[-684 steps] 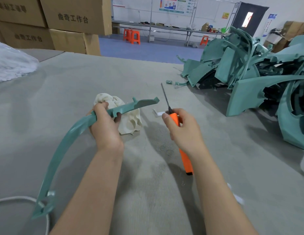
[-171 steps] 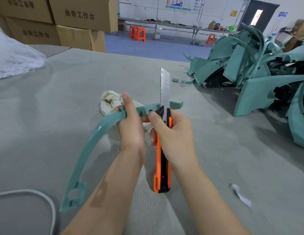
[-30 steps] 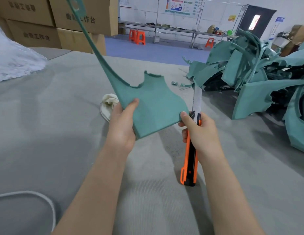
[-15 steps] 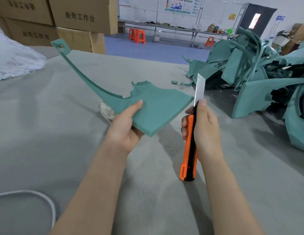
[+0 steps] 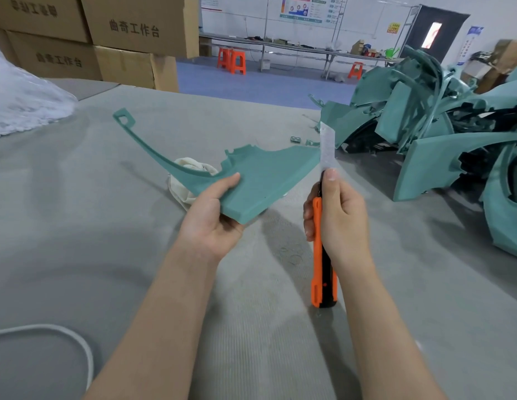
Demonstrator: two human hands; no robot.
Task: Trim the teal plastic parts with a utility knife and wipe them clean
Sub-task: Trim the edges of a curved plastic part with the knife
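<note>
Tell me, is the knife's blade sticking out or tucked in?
Out. The silver blade sticks up past the orange utility knife gripped by the right hand.

The left hand (image 5: 214,217) holds a flat teal part (image 5: 263,180) by its near corner, thumb on top. The right hand (image 5: 338,220) grips an orange knife (image 5: 320,255), blade up, just beside the part's right edge. A white cloth (image 5: 188,180) lies behind the left hand. More teal parts (image 5: 424,116) sit piled past the right hand.
</note>
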